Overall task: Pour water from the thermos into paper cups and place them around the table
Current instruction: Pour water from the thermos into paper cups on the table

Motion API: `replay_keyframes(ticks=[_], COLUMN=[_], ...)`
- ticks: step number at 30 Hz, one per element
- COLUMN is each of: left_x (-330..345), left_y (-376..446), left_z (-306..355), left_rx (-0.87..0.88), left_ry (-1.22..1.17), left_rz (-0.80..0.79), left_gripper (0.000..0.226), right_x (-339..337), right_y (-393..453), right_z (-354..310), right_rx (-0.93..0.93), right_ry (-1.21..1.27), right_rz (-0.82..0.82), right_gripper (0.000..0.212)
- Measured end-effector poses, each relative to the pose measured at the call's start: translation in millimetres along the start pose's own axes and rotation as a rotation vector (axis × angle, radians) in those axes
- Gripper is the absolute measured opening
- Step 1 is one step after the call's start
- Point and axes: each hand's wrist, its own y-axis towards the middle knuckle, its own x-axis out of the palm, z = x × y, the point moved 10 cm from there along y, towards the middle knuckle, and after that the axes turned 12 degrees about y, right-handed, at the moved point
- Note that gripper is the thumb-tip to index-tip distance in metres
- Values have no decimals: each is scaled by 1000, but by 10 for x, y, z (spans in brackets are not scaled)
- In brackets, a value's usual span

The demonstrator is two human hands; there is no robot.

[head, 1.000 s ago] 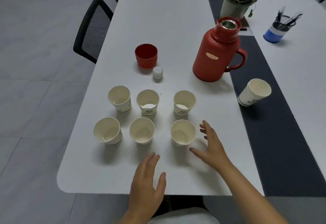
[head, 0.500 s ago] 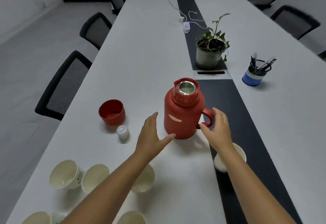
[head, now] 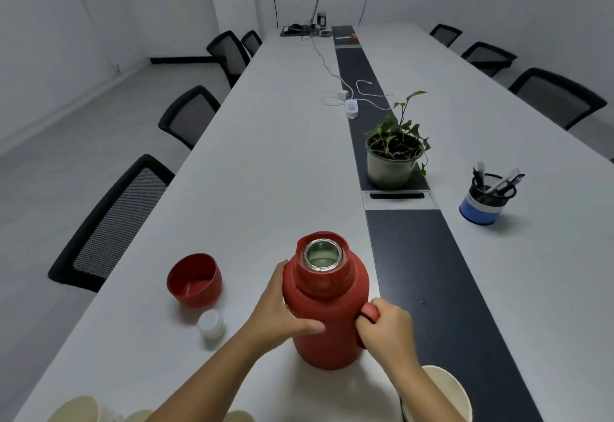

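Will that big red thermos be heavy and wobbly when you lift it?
Probably heavy: the thermos is big, and the left hand steadies its side while the right hand grips the handle. Its top is open, so tipping it fast might spill. The smooth side could be a bit slippery.

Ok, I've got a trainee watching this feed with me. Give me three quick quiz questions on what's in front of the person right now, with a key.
1. True or false: the red plastic thermos has its stopper in.
2. Which hand has its grip on the thermos handle? A) left hand B) right hand C) neither
3. Fill in: the small white plastic stopper stands just nearer the person than the red ____.

Key:
1. False; the steel mouth is open.
2. B; the left hand holds the body.
3. Cup-shaped lid.
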Motion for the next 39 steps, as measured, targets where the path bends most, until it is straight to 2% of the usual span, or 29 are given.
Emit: replay_keyframes(ticks=[4,6,9,13,19,24,28,31,35,39], left_x=[-74,-106,-135,-57,260,418,521,603,708,791], left_y=[-476,-762,-1214,-1846,-2725,-3106,-3343,-3417,-3466,-3491], left_z=[51,156,335,392,121,-137,-366,-514,-687,-814], left_rx=[5,54,127,139,35,-8,-51,-90,-130,-176], left_ry=[-30,-26,-23,-143,-372,-477,-532,-550,-567,-565], left_rz=[42,56,85,114,165,134,104,74,36,4], left_gripper=[100,104,99,94,89,88,89,87,100,97], right_x=[-219,-333,-500,-651,-733,-596,-453,-374,-272,-173], right_y=[-498,-796,-1271,-1902,-2710,-3110,-3326,-3389,-3410,-3407], right_z=[-310,-447,-643,-898,-1297,-1194,-1052,-954,-847,-732], right_rx=[-105,-135,-196,-250,-426,-391,-324,-251,-174,-118], right_ry=[47,77,115,167,71,-54,-169,-217,-264,-345], right_rz=[79,95,106,63,-40,-80,-102,-120,-142,-171], right_gripper=[56,53,40,10,10,17,11,16,27,25])
